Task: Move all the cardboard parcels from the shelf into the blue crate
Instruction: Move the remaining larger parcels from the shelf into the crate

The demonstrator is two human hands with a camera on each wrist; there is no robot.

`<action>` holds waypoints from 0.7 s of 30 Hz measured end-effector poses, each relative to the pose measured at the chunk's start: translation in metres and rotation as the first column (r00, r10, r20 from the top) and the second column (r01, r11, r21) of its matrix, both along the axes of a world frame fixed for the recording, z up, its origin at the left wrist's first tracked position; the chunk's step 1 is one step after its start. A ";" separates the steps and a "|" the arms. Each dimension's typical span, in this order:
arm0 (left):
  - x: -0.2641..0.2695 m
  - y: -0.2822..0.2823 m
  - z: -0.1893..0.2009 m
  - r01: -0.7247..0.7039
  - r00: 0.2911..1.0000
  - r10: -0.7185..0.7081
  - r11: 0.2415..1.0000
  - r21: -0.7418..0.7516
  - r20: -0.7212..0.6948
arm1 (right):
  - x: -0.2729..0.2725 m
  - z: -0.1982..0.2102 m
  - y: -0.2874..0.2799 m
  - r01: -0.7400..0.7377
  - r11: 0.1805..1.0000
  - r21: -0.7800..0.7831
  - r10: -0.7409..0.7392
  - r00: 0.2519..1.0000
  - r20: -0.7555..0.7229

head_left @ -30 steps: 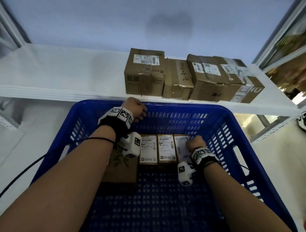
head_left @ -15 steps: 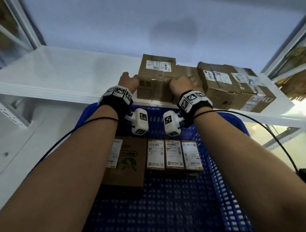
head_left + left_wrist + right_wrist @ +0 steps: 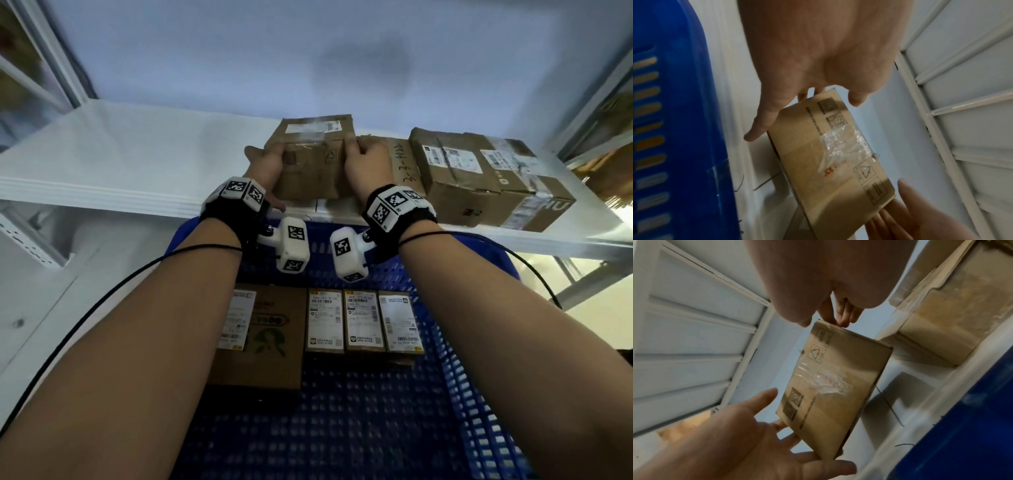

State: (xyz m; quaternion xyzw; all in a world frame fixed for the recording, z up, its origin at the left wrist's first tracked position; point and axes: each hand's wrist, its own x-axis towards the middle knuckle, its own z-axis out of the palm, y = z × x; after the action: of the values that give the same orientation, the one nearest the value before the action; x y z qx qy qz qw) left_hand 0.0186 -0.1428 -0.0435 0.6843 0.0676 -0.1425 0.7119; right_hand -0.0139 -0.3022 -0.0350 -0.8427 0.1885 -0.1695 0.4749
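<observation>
The leftmost cardboard parcel (image 3: 310, 161) on the white shelf (image 3: 120, 164) is tipped toward me at the shelf's front edge. My left hand (image 3: 265, 168) grips its left side and my right hand (image 3: 368, 164) grips its right side, fingers wrapped behind it. The left wrist view shows the taped parcel (image 3: 828, 154) between the left hand (image 3: 807, 65) and the right hand (image 3: 920, 219). In the right wrist view the parcel (image 3: 834, 382) is clear of the shelf on its near side. The blue crate (image 3: 459, 342) sits below, holding a large flat parcel (image 3: 270, 339) and three small labelled ones (image 3: 363, 320).
Three more cardboard parcels remain on the shelf to the right: one with handwriting (image 3: 406, 164), a taped one (image 3: 455, 174) and a far-right one (image 3: 531, 192). The shelf's left half is bare. Metal uprights (image 3: 596, 102) flank the shelf. Cables trail from both wrists.
Both hands left the crate, rose to the shelf and took hold of the leftmost parcel. It has since been pulled forward and tipped toward me.
</observation>
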 end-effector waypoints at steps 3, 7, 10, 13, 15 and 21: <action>-0.015 0.006 0.017 -0.059 0.998 0.062 0.992 -0.109 0.025 | -0.011 0.011 0.003 -0.040 0.992 0.118 0.032 0.997 0.075; -0.030 0.022 0.028 -0.151 0.988 0.137 0.961 -0.231 -0.073 | -0.032 0.015 0.008 -0.161 0.952 0.262 0.103 0.970 0.220; -0.041 0.039 0.028 -0.130 0.991 0.110 0.936 -0.328 -0.077 | -0.040 0.017 0.010 -0.180 0.910 0.374 0.125 0.978 0.168; -0.045 0.061 0.021 0.044 0.998 -0.053 0.945 -0.323 -0.020 | -0.046 0.015 0.000 -0.199 0.806 0.558 0.219 0.975 0.031; -0.050 0.076 0.018 0.192 0.979 -0.205 0.928 -0.321 -0.005 | -0.055 0.016 -0.006 -0.275 0.742 0.611 0.348 0.938 0.000; -0.068 0.094 0.001 0.345 0.937 -0.345 0.938 -0.022 -0.061 | -0.070 -0.013 -0.018 -0.346 0.734 0.585 0.510 0.849 -0.138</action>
State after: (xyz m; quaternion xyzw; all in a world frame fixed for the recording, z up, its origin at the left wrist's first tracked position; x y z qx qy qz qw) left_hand -0.0493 -0.0489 -0.0421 0.6768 -0.0315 -0.2872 0.6771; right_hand -0.0844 -0.3206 -0.0484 -0.7101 0.0940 0.1308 0.6855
